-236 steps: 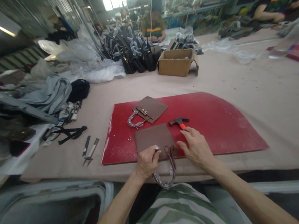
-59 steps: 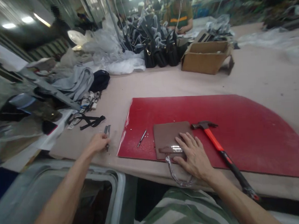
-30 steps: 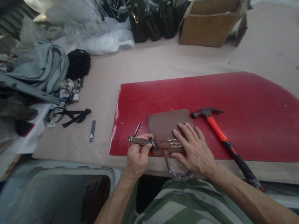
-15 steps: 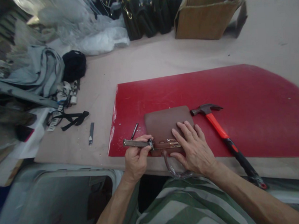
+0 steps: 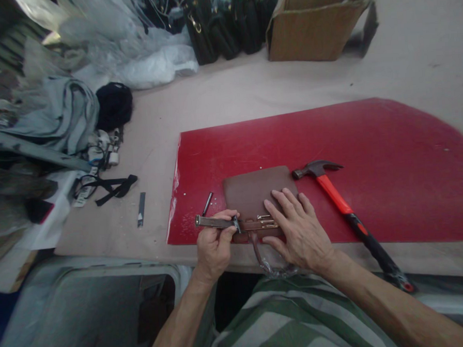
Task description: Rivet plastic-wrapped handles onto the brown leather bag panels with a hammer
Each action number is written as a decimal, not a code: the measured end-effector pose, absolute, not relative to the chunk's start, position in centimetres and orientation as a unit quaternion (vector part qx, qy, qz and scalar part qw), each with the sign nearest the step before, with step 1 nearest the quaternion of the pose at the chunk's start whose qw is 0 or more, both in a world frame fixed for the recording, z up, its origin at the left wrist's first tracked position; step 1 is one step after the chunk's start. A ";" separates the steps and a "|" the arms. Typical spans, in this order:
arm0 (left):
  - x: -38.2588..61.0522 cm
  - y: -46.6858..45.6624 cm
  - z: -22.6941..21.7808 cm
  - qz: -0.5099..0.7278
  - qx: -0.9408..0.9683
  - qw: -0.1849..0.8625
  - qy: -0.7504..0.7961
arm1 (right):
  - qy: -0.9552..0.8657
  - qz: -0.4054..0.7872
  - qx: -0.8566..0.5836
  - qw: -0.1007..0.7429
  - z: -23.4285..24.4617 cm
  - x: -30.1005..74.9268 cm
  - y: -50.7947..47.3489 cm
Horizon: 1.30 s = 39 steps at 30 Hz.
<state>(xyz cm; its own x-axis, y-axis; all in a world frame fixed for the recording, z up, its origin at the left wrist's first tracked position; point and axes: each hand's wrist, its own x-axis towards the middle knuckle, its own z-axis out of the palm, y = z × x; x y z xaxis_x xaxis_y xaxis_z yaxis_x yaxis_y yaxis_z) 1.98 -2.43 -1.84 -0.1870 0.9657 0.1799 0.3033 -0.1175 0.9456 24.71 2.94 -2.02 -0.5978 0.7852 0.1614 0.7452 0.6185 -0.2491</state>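
A brown leather bag (image 5: 255, 190) lies flat at the front edge of the red board, with gold-coloured metal fittings (image 5: 268, 221) along its near side. Its plastic-wrapped handle (image 5: 261, 257) hangs towards my body. My left hand (image 5: 214, 247) is closed around a thick metal punch-like tool (image 5: 214, 222), held almost level, its wider end at the bag's left near corner; whether that end touches the leather I cannot tell. My right hand (image 5: 299, 232) rests with fingers spread over the bag's right part, beside the fittings, and covers some of it.
A claw hammer (image 5: 335, 194) lies right of the bag on the red board (image 5: 389, 160). A slim metal rod (image 5: 207, 204) is left of it. Further left are a blade (image 5: 141, 209) and black straps (image 5: 116, 189). Dark bags (image 5: 224, 31) and a cardboard box (image 5: 305, 35) stand behind.
The left hand and the metal tool have shifted slightly to the right along the bag's near edge. The right hand stays spread on the bag. The camera view has moved a little.
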 end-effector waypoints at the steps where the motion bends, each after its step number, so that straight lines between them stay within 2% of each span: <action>1: 2.0 -2.4 -1.9 0.506 0.554 0.320 0.579 | -0.891 0.078 -0.429 0.128 -2.0 24.7 2.9; 12: 1.8 -2.0 -1.8 0.479 0.585 0.287 0.588 | -0.894 0.085 -0.423 0.123 -2.0 24.6 3.1; 21: 1.0 -1.4 -1.6 0.471 0.563 0.345 0.584 | -0.895 0.086 -0.419 0.127 -2.2 24.7 3.1; 31: 2.3 -2.4 -2.5 0.471 0.632 0.224 0.573 | -0.894 0.092 -0.421 0.122 -1.9 24.7 3.0; 39: 1.1 -1.8 -2.3 0.485 0.571 0.332 0.573 | -0.896 0.089 -0.418 0.124 -2.1 24.7 3.0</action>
